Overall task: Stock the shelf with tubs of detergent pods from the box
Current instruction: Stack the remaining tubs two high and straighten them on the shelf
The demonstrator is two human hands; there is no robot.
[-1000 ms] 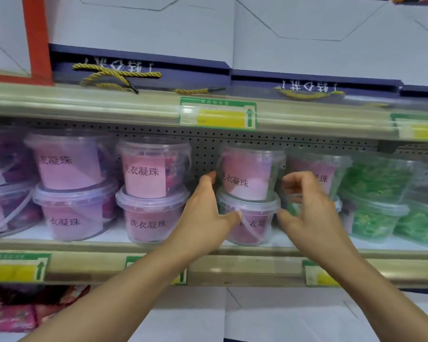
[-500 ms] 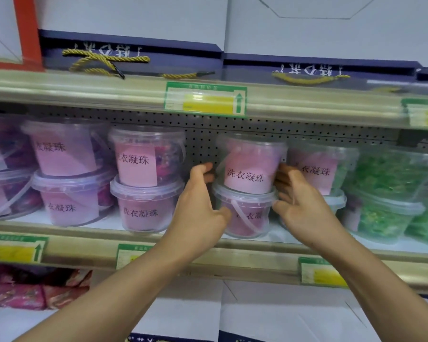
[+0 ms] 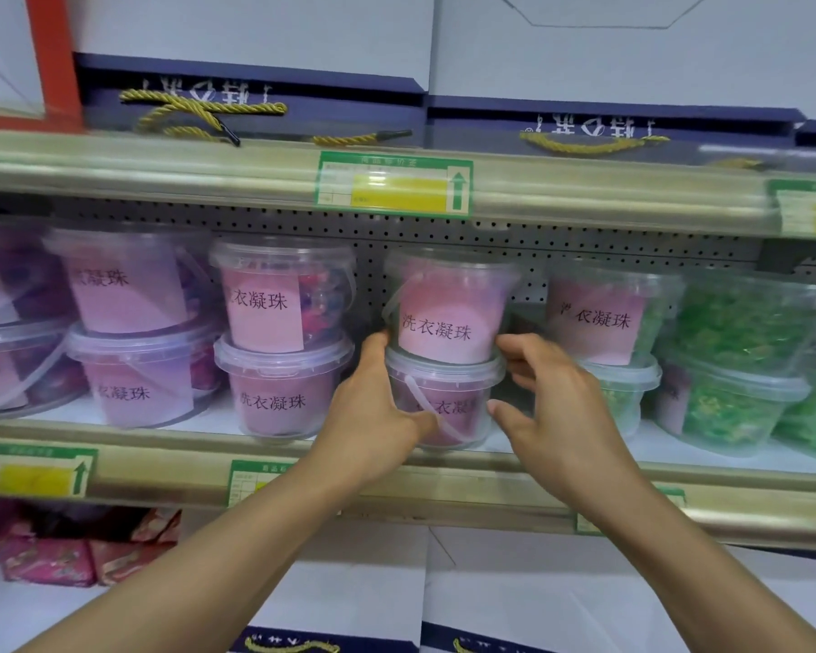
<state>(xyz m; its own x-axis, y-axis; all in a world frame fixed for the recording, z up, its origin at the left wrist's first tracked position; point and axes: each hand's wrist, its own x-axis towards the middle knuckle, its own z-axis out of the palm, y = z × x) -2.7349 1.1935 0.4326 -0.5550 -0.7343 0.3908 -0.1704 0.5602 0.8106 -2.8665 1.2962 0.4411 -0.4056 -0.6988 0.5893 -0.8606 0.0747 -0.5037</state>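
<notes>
A clear upper tub (image 3: 448, 308) of pink detergent pods with a pink label stands stacked on a lower pink tub (image 3: 448, 407) in the middle of the shelf (image 3: 170, 445). My left hand (image 3: 373, 417) grips the lower tub from the left, thumb across its front, fingertips up at the joint between the two tubs. From the right, my right hand (image 3: 552, 407) holds it with curled fingers at the lid rim and the thumb against its wall. The box is not in view.
Stacked pink tubs (image 3: 279, 341) and purple tubs (image 3: 128, 322) stand to the left, a pink tub (image 3: 599, 318) and green tubs (image 3: 745, 360) to the right. The upper shelf rail (image 3: 208, 174) hangs low above the tubs. White boxes (image 3: 349, 582) fill the shelf below.
Both hands have closed in from either side of the middle stack and slid down from the upper tub to the lower one. The view has drifted slightly.
</notes>
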